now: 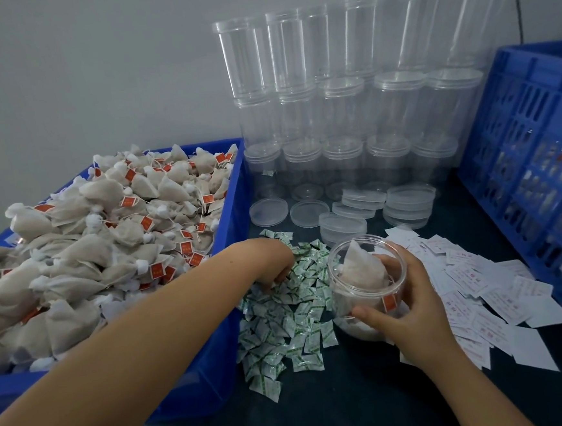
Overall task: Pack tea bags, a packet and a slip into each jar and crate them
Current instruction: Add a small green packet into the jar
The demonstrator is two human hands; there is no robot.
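right grip [403,307] curls round the jar [367,283] of tea bags; left grip [277,267] pinches into the packets [291,319].

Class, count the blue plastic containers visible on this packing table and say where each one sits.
2. A blue bin on the left holds the tea bags; a blue slotted crate stands at the right edge, cut off by the frame. More may be out of view.

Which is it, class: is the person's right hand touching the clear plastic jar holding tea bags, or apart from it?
Touching. The head view shows the right hand gripping the clear plastic jar, thumb across its front wall and fingers curled over its rim.
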